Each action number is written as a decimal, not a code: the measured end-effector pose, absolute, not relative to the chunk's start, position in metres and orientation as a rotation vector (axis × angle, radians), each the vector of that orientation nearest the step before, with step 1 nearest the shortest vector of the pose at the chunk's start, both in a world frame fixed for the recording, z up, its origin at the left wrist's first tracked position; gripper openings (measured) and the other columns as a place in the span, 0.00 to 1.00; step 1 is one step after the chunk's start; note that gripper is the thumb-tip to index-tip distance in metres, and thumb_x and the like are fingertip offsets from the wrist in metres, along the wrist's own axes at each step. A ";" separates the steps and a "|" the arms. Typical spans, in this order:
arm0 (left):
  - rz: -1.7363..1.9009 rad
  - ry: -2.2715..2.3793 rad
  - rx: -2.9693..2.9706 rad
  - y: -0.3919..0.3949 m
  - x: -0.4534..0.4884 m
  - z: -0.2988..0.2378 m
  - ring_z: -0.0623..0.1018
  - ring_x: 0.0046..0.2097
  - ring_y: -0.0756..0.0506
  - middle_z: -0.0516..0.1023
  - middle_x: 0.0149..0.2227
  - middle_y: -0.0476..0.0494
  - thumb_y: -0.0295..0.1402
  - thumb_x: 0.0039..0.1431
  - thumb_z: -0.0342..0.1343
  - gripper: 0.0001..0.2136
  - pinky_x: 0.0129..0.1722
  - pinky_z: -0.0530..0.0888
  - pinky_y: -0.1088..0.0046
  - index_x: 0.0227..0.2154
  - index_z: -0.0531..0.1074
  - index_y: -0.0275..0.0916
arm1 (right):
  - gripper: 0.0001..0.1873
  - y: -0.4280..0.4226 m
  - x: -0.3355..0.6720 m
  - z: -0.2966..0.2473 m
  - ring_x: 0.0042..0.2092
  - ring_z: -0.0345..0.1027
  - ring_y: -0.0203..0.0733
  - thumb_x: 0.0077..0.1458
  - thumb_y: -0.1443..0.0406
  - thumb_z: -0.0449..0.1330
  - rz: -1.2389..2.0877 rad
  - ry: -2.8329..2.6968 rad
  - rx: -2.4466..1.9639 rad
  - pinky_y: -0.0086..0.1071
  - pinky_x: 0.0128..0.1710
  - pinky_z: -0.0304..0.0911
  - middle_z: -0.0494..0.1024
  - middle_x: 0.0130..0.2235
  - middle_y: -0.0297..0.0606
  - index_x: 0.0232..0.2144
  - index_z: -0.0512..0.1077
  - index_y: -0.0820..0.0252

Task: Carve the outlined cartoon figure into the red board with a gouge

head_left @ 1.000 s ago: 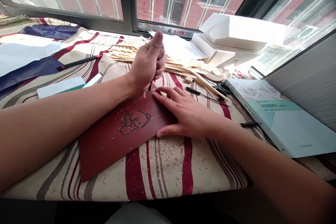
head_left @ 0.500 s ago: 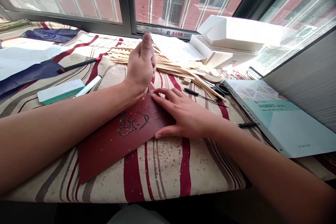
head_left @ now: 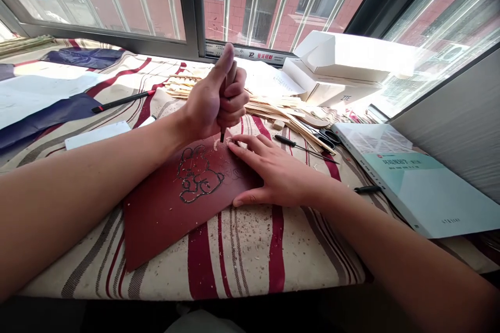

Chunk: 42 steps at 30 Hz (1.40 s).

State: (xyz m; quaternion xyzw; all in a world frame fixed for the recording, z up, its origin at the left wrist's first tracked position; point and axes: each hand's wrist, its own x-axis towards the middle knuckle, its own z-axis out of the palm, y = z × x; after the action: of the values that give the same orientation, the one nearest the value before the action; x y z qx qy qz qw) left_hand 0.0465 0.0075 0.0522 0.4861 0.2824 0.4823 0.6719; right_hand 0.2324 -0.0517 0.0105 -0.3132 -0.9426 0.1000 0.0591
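Gouge (head_left: 230, 80) had risen upright in the closed left hand (head_left: 209, 104), tip on the red carving sheet (head_left: 164, 223), pinned by the open right hand (head_left: 279, 177).

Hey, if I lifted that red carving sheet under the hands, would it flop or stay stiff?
The dark red carving sheet looks thin and soft enough to take cuts, so it would probably bend a little without flopping. It is likely light for its size. It may also slide when pushed across the striped cloth unless pinned, as the right hand does now.

Left hand (head_left: 213, 99) makes an upright fist, right hand (head_left: 278, 177) lies flat.
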 end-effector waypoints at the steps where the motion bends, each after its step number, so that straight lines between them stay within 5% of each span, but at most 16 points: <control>1: 1.080 0.633 1.083 0.008 0.044 0.054 0.48 0.14 0.58 0.46 0.15 0.57 0.57 0.76 0.41 0.32 0.15 0.48 0.81 0.19 0.53 0.41 | 0.62 -0.052 0.233 0.011 0.73 0.55 0.70 0.56 0.34 0.63 0.308 -2.854 -0.949 0.66 0.73 0.55 0.58 0.75 0.63 0.75 0.57 0.74; 5: 1.141 0.588 1.115 0.013 0.040 0.051 0.45 0.15 0.57 0.45 0.14 0.57 0.56 0.76 0.40 0.32 0.15 0.44 0.79 0.18 0.52 0.42 | 0.63 -0.052 0.235 0.015 0.73 0.54 0.69 0.55 0.33 0.63 0.356 -2.851 -0.976 0.64 0.74 0.54 0.57 0.75 0.62 0.75 0.56 0.73; 11: 1.301 0.635 1.109 0.012 0.046 0.044 0.47 0.15 0.58 0.47 0.15 0.57 0.60 0.72 0.48 0.33 0.16 0.45 0.78 0.19 0.51 0.40 | 0.46 -0.049 0.225 0.016 0.77 0.47 0.66 0.67 0.36 0.49 0.380 -2.845 -0.988 0.65 0.75 0.49 0.51 0.78 0.54 0.76 0.57 0.53; 16: 1.338 0.596 1.148 0.011 0.045 0.043 0.47 0.15 0.58 0.47 0.15 0.58 0.61 0.71 0.50 0.33 0.16 0.45 0.78 0.19 0.52 0.41 | 0.44 -0.044 0.221 0.013 0.76 0.47 0.75 0.71 0.41 0.48 0.141 -2.660 -1.462 0.71 0.72 0.52 0.53 0.77 0.64 0.73 0.63 0.68; 21: 1.283 0.517 1.204 0.010 0.044 0.040 0.48 0.15 0.57 0.47 0.15 0.57 0.56 0.76 0.45 0.32 0.16 0.45 0.77 0.18 0.54 0.41 | 0.39 -0.047 0.223 0.012 0.77 0.50 0.67 0.71 0.43 0.52 0.220 -2.831 -1.114 0.66 0.74 0.50 0.54 0.78 0.53 0.74 0.62 0.58; 25: 1.257 0.549 1.187 0.010 0.046 0.038 0.49 0.14 0.57 0.48 0.15 0.57 0.50 0.80 0.34 0.31 0.15 0.45 0.79 0.19 0.54 0.41 | 0.37 -0.046 0.229 0.014 0.74 0.55 0.71 0.71 0.44 0.51 0.088 -2.654 -1.283 0.67 0.71 0.56 0.60 0.74 0.61 0.66 0.72 0.67; 30: 1.254 0.587 1.181 0.009 0.049 0.038 0.50 0.14 0.58 0.48 0.15 0.57 0.47 0.81 0.33 0.31 0.15 0.46 0.80 0.19 0.54 0.40 | 0.45 -0.043 0.243 0.018 0.70 0.60 0.66 0.68 0.38 0.52 0.301 -2.827 -0.940 0.66 0.72 0.56 0.67 0.71 0.57 0.71 0.65 0.65; 34: 1.212 0.632 1.211 0.009 0.055 0.041 0.50 0.14 0.57 0.49 0.15 0.57 0.47 0.81 0.35 0.30 0.15 0.46 0.79 0.19 0.53 0.41 | 0.56 -0.043 0.248 0.019 0.73 0.56 0.70 0.61 0.34 0.57 0.312 -2.939 -0.852 0.66 0.75 0.50 0.61 0.74 0.58 0.75 0.57 0.69; 42: 1.216 0.884 1.326 0.018 0.074 0.040 0.53 0.14 0.58 0.52 0.14 0.56 0.46 0.79 0.46 0.29 0.16 0.48 0.77 0.18 0.53 0.41 | 0.56 -0.046 0.243 0.020 0.74 0.53 0.69 0.63 0.39 0.60 0.325 -2.974 -0.901 0.64 0.73 0.55 0.55 0.76 0.61 0.76 0.53 0.72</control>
State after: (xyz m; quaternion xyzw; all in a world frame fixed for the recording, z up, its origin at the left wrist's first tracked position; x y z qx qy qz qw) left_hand 0.0735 0.0178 0.0397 0.5575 0.3715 0.5112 0.5383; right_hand 0.2435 -0.0465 0.0195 -0.2883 -0.9518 0.1040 0.0084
